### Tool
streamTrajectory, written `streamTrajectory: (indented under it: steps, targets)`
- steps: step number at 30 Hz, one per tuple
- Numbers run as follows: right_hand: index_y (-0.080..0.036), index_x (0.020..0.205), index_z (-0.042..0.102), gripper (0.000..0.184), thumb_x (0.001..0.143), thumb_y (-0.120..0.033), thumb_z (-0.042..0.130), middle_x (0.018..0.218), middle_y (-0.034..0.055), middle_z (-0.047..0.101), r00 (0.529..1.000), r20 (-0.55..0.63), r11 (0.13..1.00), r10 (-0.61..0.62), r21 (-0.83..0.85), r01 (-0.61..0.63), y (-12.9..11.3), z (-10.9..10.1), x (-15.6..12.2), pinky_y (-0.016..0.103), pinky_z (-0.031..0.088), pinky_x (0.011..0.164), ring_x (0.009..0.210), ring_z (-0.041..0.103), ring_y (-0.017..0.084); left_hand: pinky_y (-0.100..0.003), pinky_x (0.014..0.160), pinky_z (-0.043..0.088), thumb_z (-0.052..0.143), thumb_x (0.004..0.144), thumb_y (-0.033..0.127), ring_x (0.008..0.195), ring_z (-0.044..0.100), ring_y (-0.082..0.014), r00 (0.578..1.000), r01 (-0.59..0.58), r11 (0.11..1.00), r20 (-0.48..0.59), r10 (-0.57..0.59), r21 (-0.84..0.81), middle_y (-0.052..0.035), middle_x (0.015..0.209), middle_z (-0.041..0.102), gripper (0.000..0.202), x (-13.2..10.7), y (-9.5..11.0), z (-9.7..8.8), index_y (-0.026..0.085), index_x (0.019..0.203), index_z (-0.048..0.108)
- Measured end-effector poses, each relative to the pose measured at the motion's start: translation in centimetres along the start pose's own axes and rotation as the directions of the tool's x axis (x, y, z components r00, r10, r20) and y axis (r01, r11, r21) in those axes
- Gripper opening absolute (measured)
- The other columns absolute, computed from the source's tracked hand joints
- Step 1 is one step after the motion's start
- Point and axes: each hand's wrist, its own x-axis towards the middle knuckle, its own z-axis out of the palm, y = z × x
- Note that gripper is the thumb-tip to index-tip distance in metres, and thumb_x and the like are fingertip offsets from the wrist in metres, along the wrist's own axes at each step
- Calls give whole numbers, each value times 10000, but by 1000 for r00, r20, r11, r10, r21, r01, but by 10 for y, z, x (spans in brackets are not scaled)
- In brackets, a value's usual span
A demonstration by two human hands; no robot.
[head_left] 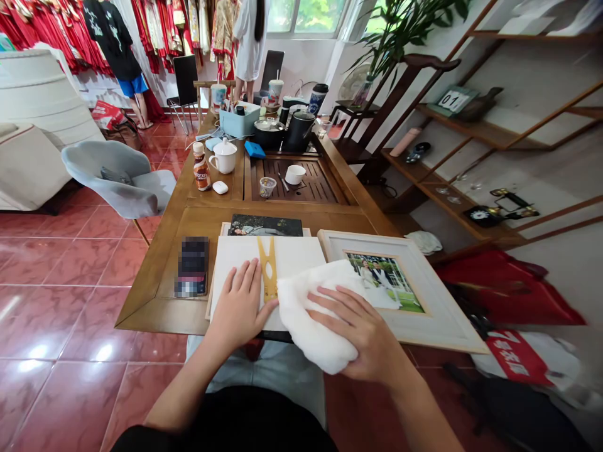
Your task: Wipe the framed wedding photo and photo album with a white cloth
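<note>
My left hand (241,302) lies flat with fingers stretched out on a white board (292,254), the back of a frame, beside its yellow wooden stand piece (268,270). My right hand (360,329) presses a white cloth (308,314) down on the right part of that board, fingers spread over the cloth. To the right lies a white picture frame (438,307) face up with a wedding photo (384,281) in it; the cloth overlaps its left edge.
A phone (192,266) lies left of the board on the wooden table (155,263). Further back are a dark photo book (265,225), a tea tray (301,182) with cups, a bottle (201,167), a teapot (223,156), kettles. A grey chair (117,179) stands left, shelves right, people at the back.
</note>
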Motion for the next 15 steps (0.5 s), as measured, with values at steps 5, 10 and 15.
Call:
streamTrajectory:
  steps: [5,10,15]
  targets:
    - [-185,1343,588,544,812,-308,576,1395,154,637,998,-37,994,57,-87,-60,2,1,-2,554,390,1103,1304,558,359,-519,1249,281,341,1053,558,1532,323,-333,1000,21,998,12,-20,-56,-198,1643,347,730,2,1,-7,44,1570,329]
    - [-194,1396,556,548,857,-291,565,1360,137,668,999,-42,1000,-29,-13,28,2,-2,0,529,456,1067,1277,599,329,-446,1240,341,382,1068,396,1511,375,-263,1000,-6,977,17,10,-211,-152,1605,436,531,-3,-16,-24,130,1525,419]
    - [-195,1468,511,558,920,-301,523,1340,132,682,988,-144,998,62,-2,-63,23,-1,17,485,530,1006,1223,646,317,-471,1246,318,420,1051,391,1519,359,-266,999,-26,987,39,32,-156,-117,1621,421,542,-9,-35,-22,186,1552,397]
